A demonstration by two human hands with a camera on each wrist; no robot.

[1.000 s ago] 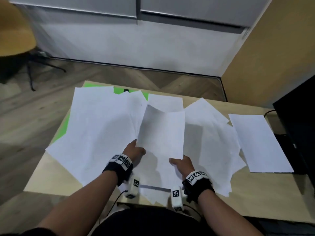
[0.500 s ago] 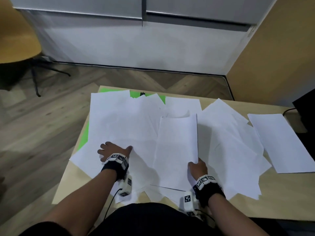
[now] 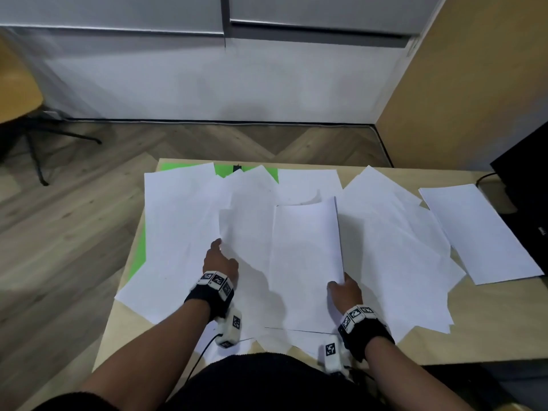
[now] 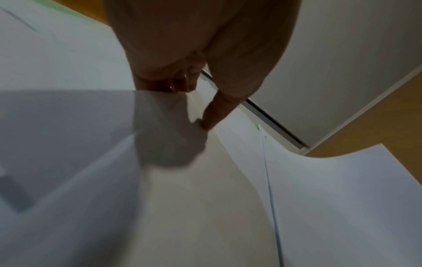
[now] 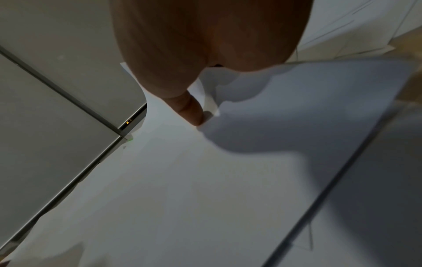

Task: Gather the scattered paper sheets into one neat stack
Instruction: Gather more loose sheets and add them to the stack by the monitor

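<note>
On the pale wooden desk [image 3: 489, 315] strewn with thin white paper sheets [image 3: 394, 250], the right hand [image 3: 345, 293] pinches the curled central sheet [image 3: 305, 262] at its 5 o'clock corner, while the left hand [image 3: 219, 261] grips another sheet's [image 3: 246, 232] lifted edge at 9 o'clock.

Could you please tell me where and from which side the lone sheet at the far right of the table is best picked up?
Probably by its near corner, coming in from the right hand side. The lone sheet lies flat and apart from the overlapping sheets, so sliding it until that corner overhangs the table edge should allow a pinch.
</note>
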